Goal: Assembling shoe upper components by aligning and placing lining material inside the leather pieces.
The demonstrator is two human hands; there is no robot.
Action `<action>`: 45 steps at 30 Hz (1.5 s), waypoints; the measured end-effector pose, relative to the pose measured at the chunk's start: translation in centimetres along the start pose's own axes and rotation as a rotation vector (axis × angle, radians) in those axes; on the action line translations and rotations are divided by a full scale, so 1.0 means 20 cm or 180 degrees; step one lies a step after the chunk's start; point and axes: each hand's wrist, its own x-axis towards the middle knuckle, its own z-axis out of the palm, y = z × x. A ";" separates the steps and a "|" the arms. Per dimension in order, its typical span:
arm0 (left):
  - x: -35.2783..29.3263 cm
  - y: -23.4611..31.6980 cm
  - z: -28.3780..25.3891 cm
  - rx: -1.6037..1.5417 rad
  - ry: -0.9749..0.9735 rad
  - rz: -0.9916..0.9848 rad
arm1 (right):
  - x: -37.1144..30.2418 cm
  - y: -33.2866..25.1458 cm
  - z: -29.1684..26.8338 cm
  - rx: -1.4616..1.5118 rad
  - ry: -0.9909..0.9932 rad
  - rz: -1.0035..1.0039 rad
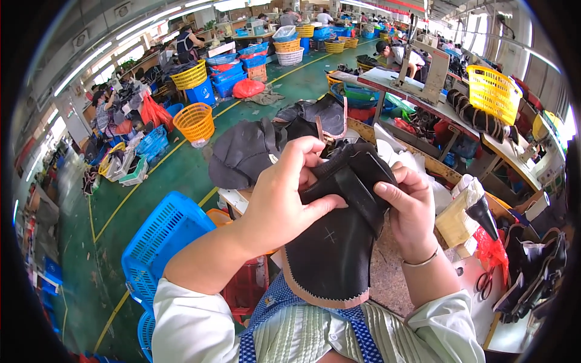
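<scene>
Between my two hands is a black leather boot upper (330,260), held up in front of my apron. A pale cross is marked on its face, and its lower edge is zigzag cut with a tan border. My left hand (290,193) pinches its upper left part, thumb on the front and fingers curled behind. On the upper right edge, my right hand (407,209) grips it between thumb and fingers. Behind my left hand lie more black leather pieces (242,154), partly hidden by that hand.
To my left stands a blue plastic basket (166,242). Scissors (484,284) lie on the right near a red plastic bag (491,248) and a row of black pieces (538,272). A yellow basket (493,94) sits on the bench ahead right. People work farther off.
</scene>
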 end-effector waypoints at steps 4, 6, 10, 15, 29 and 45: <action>-0.08 -0.05 0.08 -0.0315 0.0190 -0.0005 | -0.03 0.00 0.02 0.0078 0.0051 -0.0322; -0.11 -0.05 0.10 -0.0063 0.0480 0.0141 | -0.02 -0.03 0.04 -0.0045 -0.0042 -0.0060; -0.09 -0.03 0.09 -0.0225 0.0269 0.0169 | 0.02 -0.09 0.07 -0.0631 -0.0477 0.0231; -0.05 -0.02 0.06 0.0124 0.0319 -0.0068 | 0.04 -0.06 0.08 -0.1832 -0.0196 -0.1179; -0.09 -0.18 -0.02 0.0177 -0.0349 -0.0005 | -0.08 0.20 -0.45 -0.1901 -0.2635 0.1136; -0.75 -0.80 0.26 0.1568 -0.1781 0.1885 | -0.68 0.12 -0.42 -0.4169 -0.1973 0.1823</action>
